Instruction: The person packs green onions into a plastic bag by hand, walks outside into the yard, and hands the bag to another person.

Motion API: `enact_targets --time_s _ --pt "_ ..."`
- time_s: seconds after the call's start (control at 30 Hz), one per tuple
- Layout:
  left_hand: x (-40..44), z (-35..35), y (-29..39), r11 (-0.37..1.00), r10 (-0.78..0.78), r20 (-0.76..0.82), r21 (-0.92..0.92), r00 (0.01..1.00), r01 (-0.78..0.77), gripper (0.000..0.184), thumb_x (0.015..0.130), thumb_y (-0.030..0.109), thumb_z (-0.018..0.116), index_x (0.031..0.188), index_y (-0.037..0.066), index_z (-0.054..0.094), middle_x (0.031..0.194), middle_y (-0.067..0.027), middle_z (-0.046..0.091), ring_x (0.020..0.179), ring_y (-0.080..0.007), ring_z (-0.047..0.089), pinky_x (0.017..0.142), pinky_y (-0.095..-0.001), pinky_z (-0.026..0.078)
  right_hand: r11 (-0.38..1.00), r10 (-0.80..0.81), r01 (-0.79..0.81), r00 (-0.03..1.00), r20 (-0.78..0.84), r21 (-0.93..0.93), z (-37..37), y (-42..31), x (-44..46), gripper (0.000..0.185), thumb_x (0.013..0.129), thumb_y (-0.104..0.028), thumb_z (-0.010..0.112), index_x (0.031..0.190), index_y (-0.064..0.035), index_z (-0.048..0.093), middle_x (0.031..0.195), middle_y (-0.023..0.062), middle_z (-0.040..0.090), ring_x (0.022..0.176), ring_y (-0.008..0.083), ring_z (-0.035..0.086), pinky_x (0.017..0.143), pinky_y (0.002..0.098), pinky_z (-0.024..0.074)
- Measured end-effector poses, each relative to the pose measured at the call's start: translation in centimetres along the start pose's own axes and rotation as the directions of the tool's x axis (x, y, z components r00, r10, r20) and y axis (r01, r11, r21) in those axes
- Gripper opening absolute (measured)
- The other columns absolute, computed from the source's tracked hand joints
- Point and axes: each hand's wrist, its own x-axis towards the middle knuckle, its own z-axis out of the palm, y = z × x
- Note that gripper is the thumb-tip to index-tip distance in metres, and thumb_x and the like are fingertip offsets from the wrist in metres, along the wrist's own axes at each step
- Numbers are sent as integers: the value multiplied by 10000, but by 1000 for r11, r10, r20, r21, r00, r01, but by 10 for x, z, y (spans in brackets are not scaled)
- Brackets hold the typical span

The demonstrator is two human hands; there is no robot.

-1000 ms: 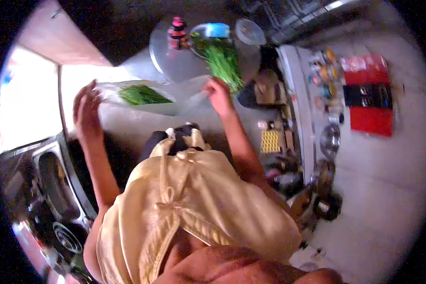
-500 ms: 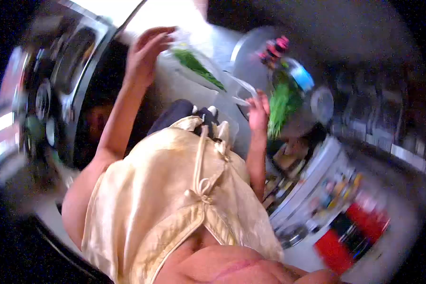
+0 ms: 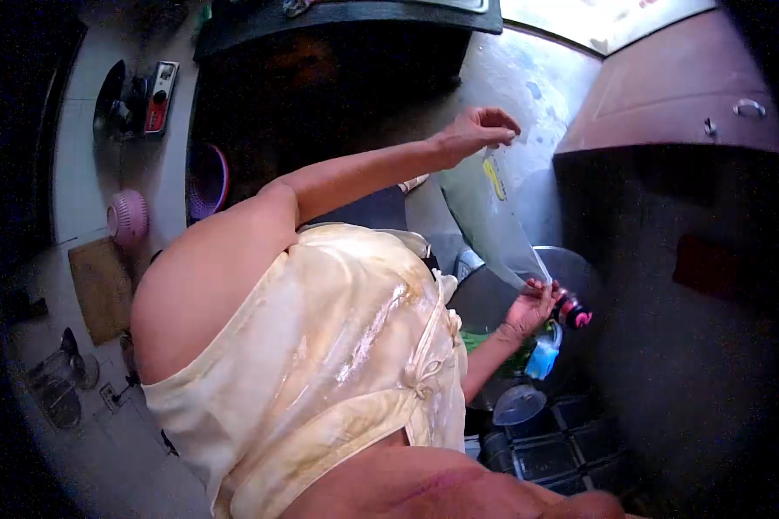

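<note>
A clear plastic bag (image 3: 493, 212) with a yellow mark and a greenish tint hangs stretched between my two hands. My left hand (image 3: 480, 134) pinches its upper end, fingers curled together. My right hand (image 3: 532, 311) holds the lower end between thumb and fingers. Beneath my right hand stands a round metal table (image 3: 571, 264), its far edge in shadow. On it, close to my right wrist, are a pink and black bottle (image 3: 573, 310), a light blue item (image 3: 542, 356) and green stalks (image 3: 476, 340), partly hidden by my forearm.
A clear lid or bowl (image 3: 519, 405) lies near a black rack (image 3: 563, 450). A reddish cabinet (image 3: 666, 86) is at upper right, a dark counter (image 3: 346, 13) at the top. At left are a pink basket (image 3: 128, 216), a purple basket (image 3: 208, 180) and a brown board (image 3: 101, 290).
The view has swung round toward the counter and cabinet. The bag now hangs more upright between my hands, and its green contents show less distinctly. Both hands still hold it.
</note>
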Motion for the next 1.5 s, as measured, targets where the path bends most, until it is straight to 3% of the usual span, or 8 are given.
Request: enact_targets --time_s 0.17,0.33,0.8,0.9,1.03,1.23,1.37,1.5 --pt "-21 9 -12 996 -79 100 -24 992 81 188 778 157 603 930 47 598 880 -35 596 774 -103 548 689 -234 420 999 -25 25 1000 -10 -48 -17 -20 30 215 818 -4 491 1028 -41 521 797 100 595 728 211 577 732 343 476" --pt "-15 17 -30 992 -99 8 -79 995 99 215 758 169 615 927 39 591 849 -36 592 776 -95 539 691 -233 420 975 46 -48 999 -13 -219 -2 -28 76 195 829 -30 503 1024 -39 505 769 100 583 681 184 566 661 304 494" --pt "30 27 -60 993 33 2 -114 999 -33 223 767 136 614 957 26 573 897 -46 587 832 -115 540 777 -259 428 977 28 3 990 141 -213 2 -23 168 201 825 -45 508 1023 -28 484 814 104 571 681 169 568 639 266 507" --pt "28 28 -49 997 -31 -40 -75 999 28 214 771 125 606 959 28 575 912 -52 583 855 -120 537 793 -258 426 981 1 28 989 151 -192 10 -30 175 229 819 -47 515 1042 -26 473 805 106 569 681 174 565 646 271 500" --pt "31 14 -64 996 54 -117 -65 992 -62 175 745 87 616 914 46 594 906 -47 578 857 -128 535 782 -268 440 980 26 7 986 164 -198 7 -16 187 347 793 -50 545 1117 -6 429 953 114 541 823 190 535 730 310 468" --pt "40 32 -81 979 185 -54 -72 981 -188 170 801 114 566 952 39 589 924 -69 620 742 -112 565 695 -240 451 971 -68 91 992 109 -222 -28 -34 204 251 787 -42 561 1032 -25 507 921 33 535 723 99 502 602 209 428" --pt "65 55 -86 980 146 38 -140 989 -139 237 842 95 521 1056 -6 512 1073 -181 556 852 -197 581 768 -301 475 986 -98 113 987 126 -122 -68 -74 208 209 771 -12 580 973 -19 526 769 41 560 618 113 522 566 218 436" --pt "92 106 -74 997 23 23 -72 999 -21 266 840 124 537 1066 -13 511 1040 -168 575 826 -183 578 743 -287 474 983 -59 67 997 51 -172 -95 -117 210 216 760 -34 601 967 -24 537 768 44 566 637 104 529 586 220 446"
